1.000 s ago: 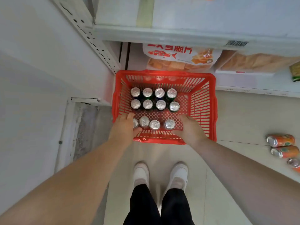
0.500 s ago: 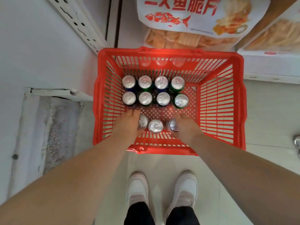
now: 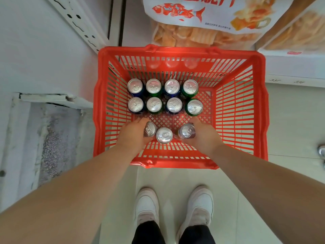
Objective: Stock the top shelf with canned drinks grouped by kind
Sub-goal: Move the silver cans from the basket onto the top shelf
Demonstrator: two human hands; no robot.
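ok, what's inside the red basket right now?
Eight upright back cans, blue and green, in two rows. In front: left can, partly covered by the left hand; middle can, free; right can, tilted, held by the right hand. Anything beneath the left hand is hidden.

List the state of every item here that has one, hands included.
Red slatted plastic basket: on the floor, holding cans.
Eight silver-topped cans in the two back rows: upright, tabs intact, untouched.
Middle front can: upright, free.
Left front can: tilted, partly hidden, gripped by the left hand.
Right front can: tilted, gripped by the right hand.
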